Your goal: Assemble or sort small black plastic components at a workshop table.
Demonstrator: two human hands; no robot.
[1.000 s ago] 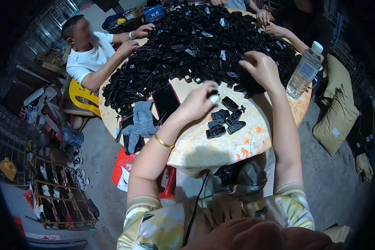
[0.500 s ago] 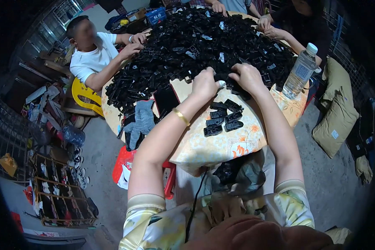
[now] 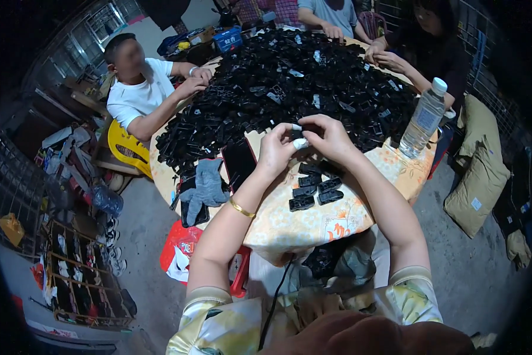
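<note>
In front of a big heap of black plastic parts [image 3: 277, 83], my left hand [image 3: 276, 151] and my right hand [image 3: 332, 141] meet fingertip to fingertip. Between them is a small black plastic part [image 3: 296, 135], mostly hidden by the fingers. White coverings wrap the thumb and a fingertip of my left hand; a gold bangle [image 3: 242, 208] circles that wrist. Just below my hands, several black plastic pieces [image 3: 302, 203] lie in two short rows on the patterned tablecloth [image 3: 277, 228]. My right wrist partly covers the upper ones.
A clear water bottle [image 3: 422, 121] stands to the right. Left of my arm lie a dark phone [image 3: 238, 161] and a grey glove [image 3: 208, 182]. Co-workers' hands [image 3: 195, 83] work at the heap's left, far and right edges. A red stool [image 3: 238, 275] is below the table.
Both hands have drawn back from the heap toward me and come together at the fingertips. The view has shifted slightly; the rows of pieces look unchanged.
</note>
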